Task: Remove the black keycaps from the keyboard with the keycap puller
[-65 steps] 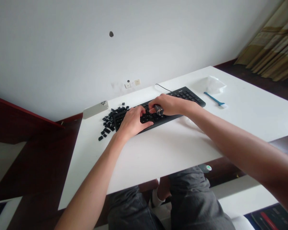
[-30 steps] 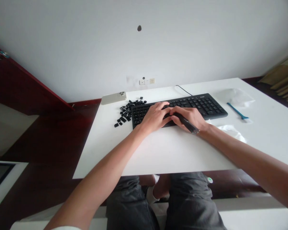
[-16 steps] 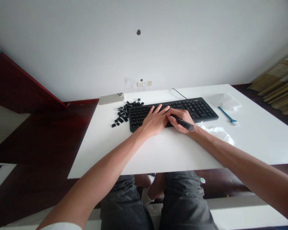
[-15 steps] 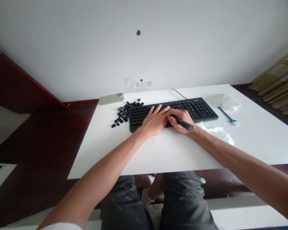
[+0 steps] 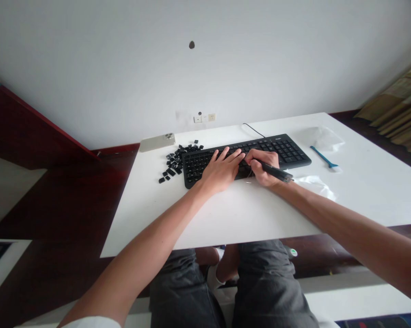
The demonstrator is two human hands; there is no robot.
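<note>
Right hand (image 5: 263,166) has climbed onto the black keyboard (image 5: 287,151), curled tight around a dark pen-shaped tool (image 5: 277,170); left hand (image 5: 221,171) lies spread across the keys, keyboard sitting on the white counter (image 5: 226,214).

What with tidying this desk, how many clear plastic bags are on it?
2. One clear plastic bag lies by the blue brush; another lies in front of the keyboard at right. Others may be hidden.

The left hand (image 5: 221,171) rests on a black keyboard (image 5: 280,150); the right hand (image 5: 263,166) grips a dark pen-shaped tool (image 5: 277,170).
</note>
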